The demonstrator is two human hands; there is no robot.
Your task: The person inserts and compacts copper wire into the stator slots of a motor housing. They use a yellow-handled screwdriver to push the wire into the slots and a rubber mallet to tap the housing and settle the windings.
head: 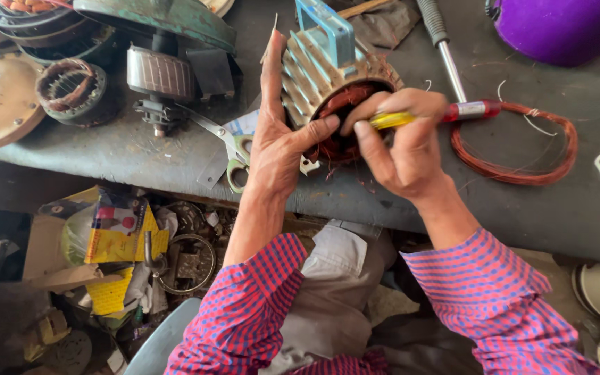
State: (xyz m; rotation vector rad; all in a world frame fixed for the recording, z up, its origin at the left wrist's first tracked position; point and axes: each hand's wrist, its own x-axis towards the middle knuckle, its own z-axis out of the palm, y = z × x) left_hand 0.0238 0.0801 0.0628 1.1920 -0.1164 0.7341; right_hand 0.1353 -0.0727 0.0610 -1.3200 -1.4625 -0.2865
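— Fingers first: what do you see?

— Fingers of my right hand are pinched narrow round a screwdriver with a yellow and red handle, its tip hidden inside the stator. My left hand is spread along the stator's finned side, thumb pressed at the rim of the bore, so it grips the housing.

— Where does the stator sit?

— Tilted on the near edge of the grey bench, open end toward me, copper windings showing inside.

— How would you do this well?

— I judge the tool is working at the windings. I'd keep the left hand firm so the housing can't roll, lever in small moves, and hold the tip off the wire's coating. A slip toward my left thumb looks like the main risk, since it lies just beside the tool.

— What's around it?

— A blue frame stands behind the stator. Scissors lie under my left wrist. A copper wire coil rests to the right, touching the handle's end. Farther left are a rotor and a smaller stator ring; a purple tub sits at top right.
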